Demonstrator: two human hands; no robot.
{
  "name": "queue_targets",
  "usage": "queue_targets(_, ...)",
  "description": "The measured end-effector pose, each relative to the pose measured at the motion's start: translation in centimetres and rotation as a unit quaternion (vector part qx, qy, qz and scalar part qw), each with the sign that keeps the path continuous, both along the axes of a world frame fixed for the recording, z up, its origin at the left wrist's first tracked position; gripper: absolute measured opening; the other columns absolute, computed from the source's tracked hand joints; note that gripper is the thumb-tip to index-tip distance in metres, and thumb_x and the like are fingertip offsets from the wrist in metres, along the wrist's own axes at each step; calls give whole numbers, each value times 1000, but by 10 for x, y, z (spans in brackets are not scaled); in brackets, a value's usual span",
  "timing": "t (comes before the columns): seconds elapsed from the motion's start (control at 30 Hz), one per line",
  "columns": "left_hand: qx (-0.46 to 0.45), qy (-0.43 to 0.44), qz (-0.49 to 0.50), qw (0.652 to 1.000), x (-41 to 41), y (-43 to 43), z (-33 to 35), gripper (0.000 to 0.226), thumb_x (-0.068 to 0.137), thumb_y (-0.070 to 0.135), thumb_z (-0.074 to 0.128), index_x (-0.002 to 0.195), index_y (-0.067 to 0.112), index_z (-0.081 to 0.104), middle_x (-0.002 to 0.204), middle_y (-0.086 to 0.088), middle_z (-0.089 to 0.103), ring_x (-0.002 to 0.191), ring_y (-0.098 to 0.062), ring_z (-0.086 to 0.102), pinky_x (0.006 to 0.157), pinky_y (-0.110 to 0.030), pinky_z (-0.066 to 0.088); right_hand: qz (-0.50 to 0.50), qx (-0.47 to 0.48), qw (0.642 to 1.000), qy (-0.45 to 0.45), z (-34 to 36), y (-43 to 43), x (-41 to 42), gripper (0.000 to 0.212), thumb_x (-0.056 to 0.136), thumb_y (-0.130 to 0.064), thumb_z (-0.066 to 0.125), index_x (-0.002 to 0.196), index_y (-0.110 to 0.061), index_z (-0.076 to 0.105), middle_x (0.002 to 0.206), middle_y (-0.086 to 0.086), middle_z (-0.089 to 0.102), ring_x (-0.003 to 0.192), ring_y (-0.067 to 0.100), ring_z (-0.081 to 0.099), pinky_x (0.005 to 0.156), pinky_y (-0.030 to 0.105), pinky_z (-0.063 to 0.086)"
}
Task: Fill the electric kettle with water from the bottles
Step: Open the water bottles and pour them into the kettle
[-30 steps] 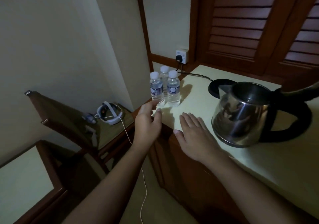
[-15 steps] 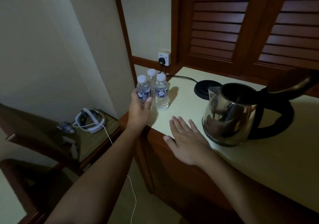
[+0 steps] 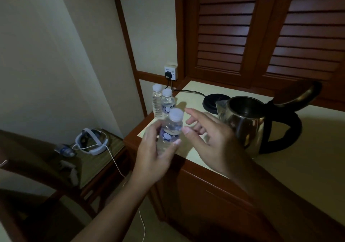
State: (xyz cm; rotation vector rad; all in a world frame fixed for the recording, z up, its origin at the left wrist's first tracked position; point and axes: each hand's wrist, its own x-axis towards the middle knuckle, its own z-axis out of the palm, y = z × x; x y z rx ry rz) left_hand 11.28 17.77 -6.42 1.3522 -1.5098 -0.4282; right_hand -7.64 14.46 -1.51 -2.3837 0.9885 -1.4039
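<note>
- Bottle (image 3: 170, 129) with a white cap is upright and clear of the worktop (image 3: 298, 176). The left grip (image 3: 155, 156) is clamped on it, fingers and thumb curled round its lower half.
- The right grip (image 3: 211, 135) hovers just beside the bottle's shoulder, fingers spread apart and holding nothing. Whether its thumb touches the bottle cannot be told.
- Low on the left, a white headset (image 3: 91, 142) with a white cable lies on a wooden seat.
- The steel kettle (image 3: 240, 128) stands on the worktop just behind the right grip, with its lid (image 3: 298, 96) tipped open and its black handle to the right.
- The black kettle base (image 3: 214, 101) lies just behind the kettle, which is not seated on it.
- A second bottle (image 3: 168, 101) and a third bottle (image 3: 156, 100) stand capped, close together at the worktop's far left corner.
- A cord runs from the base to the wall socket (image 3: 170, 72), beside dark louvred doors (image 3: 261, 27).
</note>
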Motion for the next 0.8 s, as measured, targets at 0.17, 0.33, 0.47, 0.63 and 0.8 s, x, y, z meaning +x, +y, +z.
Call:
queue_targets(0.17, 2, 14, -62, 998, -23, 17, 10, 60, 91, 34, 81, 143, 25, 52, 131, 14, 66, 121, -5, 65, 94, -15, 50, -28, 60, 997, 29, 34, 4, -16, 45, 88, -62, 60, 112, -26, 72, 83, -15, 51, 72, 9, 53, 60, 28, 48)
queue_targets(0.33, 13, 32, -131, 991, -40, 22, 17, 53, 89, 36, 78, 135, 43, 54, 126, 23, 67, 117, -3, 66, 89, -11, 49, -25, 75, 994, 80, 48, 4, -36, 37, 87, -57, 66, 84, -21, 73, 74, -8, 53, 64, 10, 53, 58, 39, 49)
queue_targets(0.47, 67, 69, -192, 977, -50, 20, 19, 54, 93, 15, 80, 134, 43, 57, 124, 22, 71, 120, -5, 67, 92, -12, 49, -7, 67, 985, 158, 64, 7, -52, 24, 93, -42, 64, 77, -24, 67, 73, -10, 46, 67, 9, 49, 59, 32, 39)
queue_targets(0.63, 123, 95, -289, 945, -53, 16, 21, 52, 92, 31, 73, 141, 23, 58, 132, 7, 72, 128, -16, 66, 102, -28, 52, 55, 111, 964, 236, 81, 12, -77, 21, 96, -21, 61, 112, -22, 75, 110, -11, 60, 94, -12, 52, 77, 4, 40)
queue_targets(0.8, 148, 96, -340, 924, -60, 13, 24, 55, 93, 29, 67, 144, 12, 55, 133, 6, 71, 126, -12, 65, 100, -22, 49, 79, 86, 957, 264, 83, 19, -97, 34, 98, -17, 50, 125, -24, 70, 129, -8, 64, 121, 2, 52, 104, 13, 36)
